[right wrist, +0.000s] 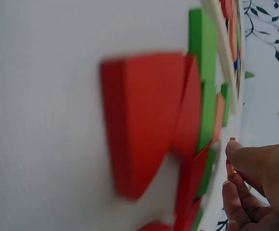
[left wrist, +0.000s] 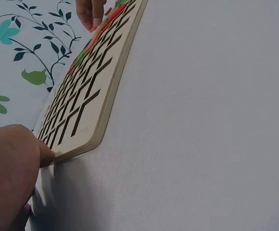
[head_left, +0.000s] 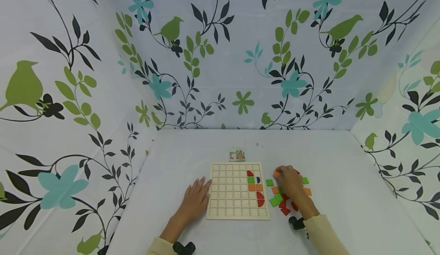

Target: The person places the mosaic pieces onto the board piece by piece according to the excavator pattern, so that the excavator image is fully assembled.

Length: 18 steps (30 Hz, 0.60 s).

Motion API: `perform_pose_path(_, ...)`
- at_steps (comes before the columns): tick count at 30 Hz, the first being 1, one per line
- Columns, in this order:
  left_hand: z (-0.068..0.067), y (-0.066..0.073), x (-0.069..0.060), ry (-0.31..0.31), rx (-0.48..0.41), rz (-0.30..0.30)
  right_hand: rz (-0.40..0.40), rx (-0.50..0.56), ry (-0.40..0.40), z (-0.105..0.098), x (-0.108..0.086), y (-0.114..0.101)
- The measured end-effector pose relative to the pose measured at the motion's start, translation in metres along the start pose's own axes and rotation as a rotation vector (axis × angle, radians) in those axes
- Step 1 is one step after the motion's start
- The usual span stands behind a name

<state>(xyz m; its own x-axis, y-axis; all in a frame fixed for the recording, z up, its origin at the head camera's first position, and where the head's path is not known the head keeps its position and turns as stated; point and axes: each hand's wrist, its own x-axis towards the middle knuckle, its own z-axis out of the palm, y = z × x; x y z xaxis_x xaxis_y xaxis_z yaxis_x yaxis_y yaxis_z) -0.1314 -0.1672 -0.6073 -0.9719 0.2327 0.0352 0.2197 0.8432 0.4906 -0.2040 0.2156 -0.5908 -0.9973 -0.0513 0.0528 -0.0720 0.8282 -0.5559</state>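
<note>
Your left hand (head_left: 195, 200) rests with fingers spread against the left edge of the wooden grid board (head_left: 225, 199) on the white worktop (head_left: 172, 163). Your right hand (head_left: 290, 182) pinches an orange piece (head_left: 276, 173), right of the board. Few pieces fill its rightmost columns; most cells are bare, and many loose pieces (head_left: 276, 200) lie outside.

The head view faces forward and down from above and behind the left hand (head_left: 195, 200) and right hand (head_left: 290, 180), taking in the table (head_left: 343, 178). Each wrist view looks low across it from close beside its own hand, steeply tilted; all three share the board (head_left: 235, 190) between the hands and the cloth (head_left: 230, 65) beyond.
</note>
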Motion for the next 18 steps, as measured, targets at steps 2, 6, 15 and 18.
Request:
perform_pose_path(2, -0.001, 0.001, 0.000, -0.003, -0.006, -0.001, -0.015, 0.000, -0.002, 0.001, -0.004, -0.008)
perform_pose_path(6, 0.001, 0.002, -0.001, -0.005, 0.001, -0.004, -0.042, 0.018, -0.054, 0.007, -0.016, -0.030)
perform_pose_path(15, -0.001, 0.002, -0.002, -0.032, 0.015, -0.024, -0.213, -0.060, -0.116, 0.025, -0.045, -0.060)
perform_pose_path(18, -0.001, 0.002, -0.001, -0.035, 0.017, -0.024, -0.258, -0.078, -0.121, 0.028, -0.049, -0.061)
